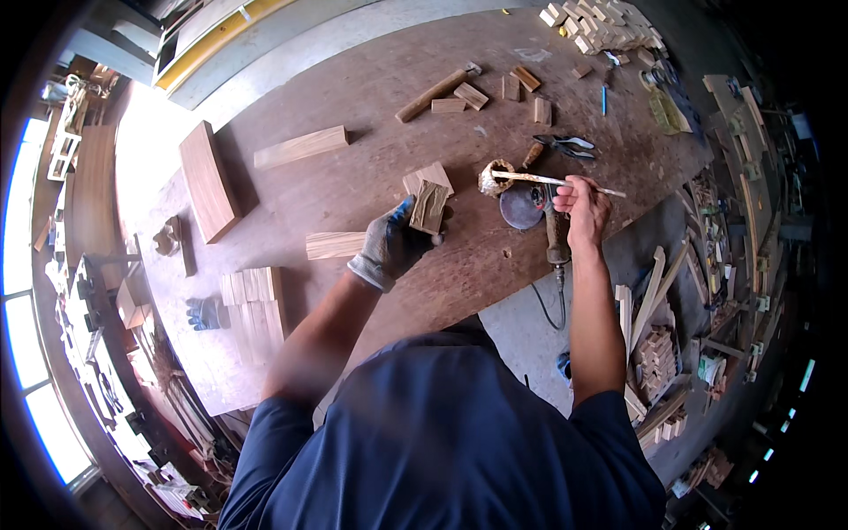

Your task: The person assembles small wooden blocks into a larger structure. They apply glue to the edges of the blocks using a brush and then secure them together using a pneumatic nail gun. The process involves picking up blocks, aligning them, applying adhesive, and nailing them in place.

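My left hand [395, 243], in a grey and blue work glove, grips a small wooden block [429, 209] whose upward face has wavy brown smears. Just behind it is another pale wooden block [435, 175], partly covered; whether the two touch I cannot tell. My bare right hand [584, 212] pinches a thin, pale stick [546, 179]. The stick's far end rests at the mouth of a small crusted pot [487, 184], which looks coated in dried glue. Beside the pot lies an angle grinder [556, 234] with a round grey disc, close to my right hand.
Pliers [572, 150] and a hammer [433, 95] lie farther back among small wood pieces. Larger boards [208, 181] and a spare glove [205, 313] are on the left. A heap of blocks [609, 26] sits at the far right corner. The grinder's cord hangs off the table's near edge.
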Motion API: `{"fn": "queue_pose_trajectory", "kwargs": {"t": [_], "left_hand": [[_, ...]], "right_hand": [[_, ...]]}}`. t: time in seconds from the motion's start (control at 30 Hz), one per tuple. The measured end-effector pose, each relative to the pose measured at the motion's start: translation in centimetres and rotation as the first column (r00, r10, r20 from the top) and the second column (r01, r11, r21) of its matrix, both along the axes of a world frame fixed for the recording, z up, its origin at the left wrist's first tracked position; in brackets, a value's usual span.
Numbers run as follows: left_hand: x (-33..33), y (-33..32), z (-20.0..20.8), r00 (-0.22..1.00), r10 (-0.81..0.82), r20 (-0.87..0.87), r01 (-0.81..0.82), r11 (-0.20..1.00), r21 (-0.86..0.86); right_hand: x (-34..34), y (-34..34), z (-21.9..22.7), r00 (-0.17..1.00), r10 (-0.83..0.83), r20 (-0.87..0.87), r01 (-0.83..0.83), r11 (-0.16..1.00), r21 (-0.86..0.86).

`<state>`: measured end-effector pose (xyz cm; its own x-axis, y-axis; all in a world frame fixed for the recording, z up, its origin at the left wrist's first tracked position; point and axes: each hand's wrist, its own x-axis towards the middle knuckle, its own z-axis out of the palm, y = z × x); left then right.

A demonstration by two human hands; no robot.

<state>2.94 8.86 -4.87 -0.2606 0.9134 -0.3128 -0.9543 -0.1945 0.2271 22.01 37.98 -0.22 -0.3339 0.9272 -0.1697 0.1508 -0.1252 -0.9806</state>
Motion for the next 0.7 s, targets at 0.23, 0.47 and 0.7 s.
{"fn": "queue_pose_trajectory", "kwargs": {"t": [0.23,0.47,0.7], "left_hand": [[-0.4,0.1,-0.2,1.000,0.022,-0.016,-0.023,0.999,-0.045],[-0.4,0.1,-0.7,0.999,0.038,-0.025,-0.039,0.999,-0.023],[0.1,0.7,2.0,0.992,0.108,-0.062,-0.116,0.984,-0.136]], "right_hand": [[1.8,-2.9,3.1,0.906,0.179,-0.384,-0.264,0.948,-0.179],[1.2,-8.0,6.2,0.851,0.498,-0.166,-0.481,0.867,0.132],[1.9,-8.6,7.1,0.789,0.600,-0.133,-0.572,0.796,0.199]]}}
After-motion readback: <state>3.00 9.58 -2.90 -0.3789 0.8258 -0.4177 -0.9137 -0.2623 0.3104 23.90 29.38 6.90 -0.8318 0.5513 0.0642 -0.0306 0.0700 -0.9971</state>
